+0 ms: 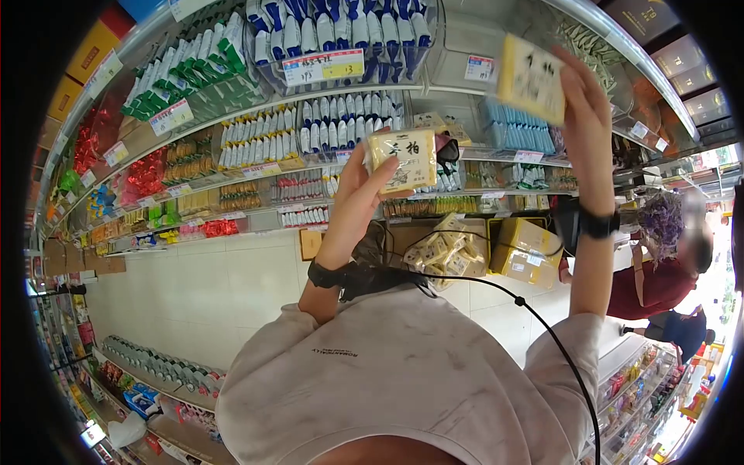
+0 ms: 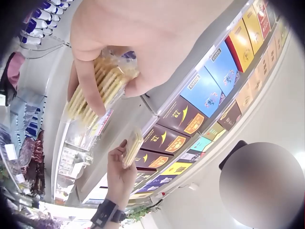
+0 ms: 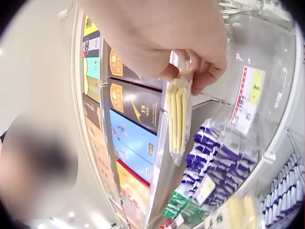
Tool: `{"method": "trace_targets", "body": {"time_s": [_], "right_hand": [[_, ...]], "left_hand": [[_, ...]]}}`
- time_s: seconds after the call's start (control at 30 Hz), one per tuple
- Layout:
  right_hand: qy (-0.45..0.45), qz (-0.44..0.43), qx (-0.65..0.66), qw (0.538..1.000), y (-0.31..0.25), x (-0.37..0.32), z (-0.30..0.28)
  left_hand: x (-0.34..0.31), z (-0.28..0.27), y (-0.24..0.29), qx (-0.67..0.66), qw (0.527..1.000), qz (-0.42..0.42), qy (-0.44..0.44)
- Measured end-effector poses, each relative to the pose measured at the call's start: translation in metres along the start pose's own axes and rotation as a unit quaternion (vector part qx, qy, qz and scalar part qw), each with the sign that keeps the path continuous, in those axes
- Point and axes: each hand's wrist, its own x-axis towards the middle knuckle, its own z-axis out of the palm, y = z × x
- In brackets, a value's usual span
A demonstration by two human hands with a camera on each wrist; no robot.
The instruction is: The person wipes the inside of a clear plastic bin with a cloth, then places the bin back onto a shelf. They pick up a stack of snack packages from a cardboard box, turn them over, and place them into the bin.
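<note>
My left hand [image 1: 358,194] grips a transparent-wrapped packet of pale yellow slices [image 1: 418,159], its printed face with black characters turned up. In the left wrist view several yellow layers [image 2: 102,86] show edge-on between the thumb and fingers. Higher and to the right, my right hand [image 1: 587,108] pinches a similar packet [image 1: 531,81] by one end, in front of the upper shelf. The right wrist view shows that packet [image 3: 177,117] edge-on, hanging from the fingertips beside a transparent shelf bin [image 3: 267,62].
Blue-and-white packets [image 1: 341,35] and green packets [image 1: 190,66] fill upper bins. Dark gift boxes [image 2: 178,114] line the top. Below, a heap of yellow packets [image 1: 449,248] lies by a cardboard box [image 1: 527,252]. A black cable [image 1: 546,329] crosses my front; a person in dark red [image 1: 651,283] stands right.
</note>
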Motion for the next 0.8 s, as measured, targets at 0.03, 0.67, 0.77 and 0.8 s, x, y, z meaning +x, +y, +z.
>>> {"method": "trace_targets", "body": {"time_s": [0.03, 0.67, 0.77, 0.8], "right_hand": [[-0.017, 0.026, -0.001, 1.0, -0.006, -0.022, 0.007], [0.105, -0.031, -0.128, 0.986, 0.052, -0.135, 0.056], [0.119, -0.016, -0.105, 0.987, 0.057, -0.14, 0.053], [0.093, 0.029, -0.077, 0.992, 0.052, -0.14, 0.05]], "left_hand": [[-0.001, 0.007, -0.004, 0.035, 0.999, 0.008, 0.008], [-0.005, 0.072, -0.04, -0.024, 0.998, -0.008, -0.05], [-0.007, 0.07, -0.039, -0.01, 0.999, -0.028, -0.039], [-0.006, 0.067, -0.038, 0.004, 0.999, -0.035, -0.037]]}}
